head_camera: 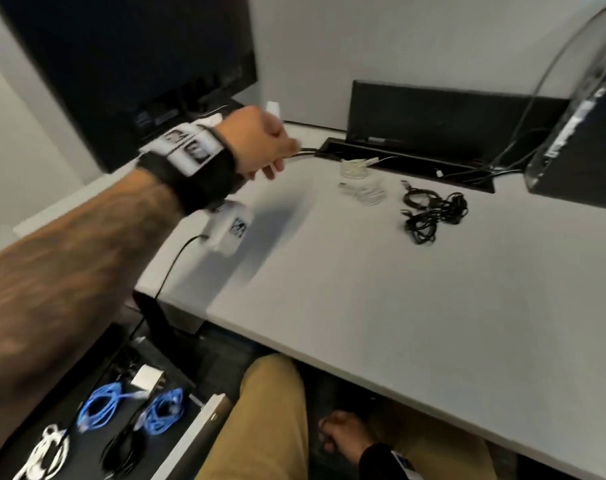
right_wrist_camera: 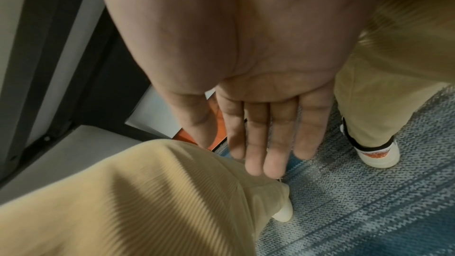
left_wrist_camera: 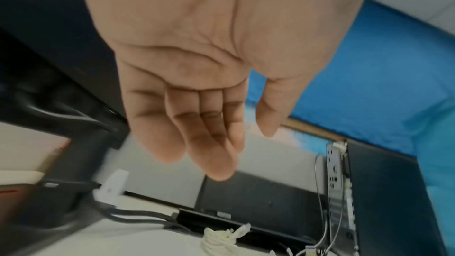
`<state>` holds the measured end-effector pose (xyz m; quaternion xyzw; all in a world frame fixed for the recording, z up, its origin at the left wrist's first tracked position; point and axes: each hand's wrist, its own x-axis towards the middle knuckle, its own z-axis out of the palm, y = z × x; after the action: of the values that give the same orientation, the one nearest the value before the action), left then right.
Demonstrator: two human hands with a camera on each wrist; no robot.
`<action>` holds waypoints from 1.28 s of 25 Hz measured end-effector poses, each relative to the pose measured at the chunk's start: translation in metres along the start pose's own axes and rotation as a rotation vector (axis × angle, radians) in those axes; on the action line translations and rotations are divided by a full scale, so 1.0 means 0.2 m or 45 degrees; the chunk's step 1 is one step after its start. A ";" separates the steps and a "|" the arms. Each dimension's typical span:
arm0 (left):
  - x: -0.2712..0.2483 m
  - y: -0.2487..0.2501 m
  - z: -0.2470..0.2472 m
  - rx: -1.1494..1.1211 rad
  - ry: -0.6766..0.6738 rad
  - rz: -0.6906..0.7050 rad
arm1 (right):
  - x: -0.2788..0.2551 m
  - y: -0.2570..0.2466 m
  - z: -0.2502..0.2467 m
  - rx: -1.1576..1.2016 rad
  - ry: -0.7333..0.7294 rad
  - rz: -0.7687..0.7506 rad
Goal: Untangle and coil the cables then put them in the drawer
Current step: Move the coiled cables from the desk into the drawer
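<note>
A tangled black cable [head_camera: 433, 213] lies on the grey desk [head_camera: 363, 289], with a bundled white cable [head_camera: 360, 183] [left_wrist_camera: 221, 240] just left of it. My left hand [head_camera: 277, 157] [left_wrist_camera: 221, 153] is stretched out above the desk's back left, left of the white bundle; its fingers are straight and it holds nothing. Below the desk edge, my right hand [head_camera: 332, 438] [right_wrist_camera: 265, 153] hangs by my thigh with flat, empty fingers. At the lower left the drawer [head_camera: 194, 438] stands open with two blue coils [head_camera: 100, 407], a white coil [head_camera: 47, 452] and a black coil [head_camera: 125, 448] in it.
A cable slot [head_camera: 398, 157] runs along the desk's back, with fixed black leads [head_camera: 301, 152] entering it near my left hand. A monitor [head_camera: 121, 64] stands back left, a black box [head_camera: 450, 112] behind the slot, a computer case [head_camera: 588, 116] at right.
</note>
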<state>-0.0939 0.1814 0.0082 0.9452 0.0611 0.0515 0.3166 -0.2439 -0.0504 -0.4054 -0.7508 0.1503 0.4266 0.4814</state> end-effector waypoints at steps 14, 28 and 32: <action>0.37 0.12 0.53 0.422 -0.237 -0.003 | -0.03 0.04 -0.12 -0.055 -0.003 -0.070; -1.61 -1.79 0.21 0.581 -0.707 -0.860 | -0.05 -0.01 0.05 -0.274 0.004 -0.026; -1.77 -2.00 0.47 0.744 -0.885 -0.767 | -0.06 -0.01 0.04 -0.187 0.051 -0.002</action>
<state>-0.4631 0.3909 -0.3285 0.8958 0.2328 -0.3761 0.0429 -0.2544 -0.0446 -0.3954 -0.7927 0.1276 0.4209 0.4222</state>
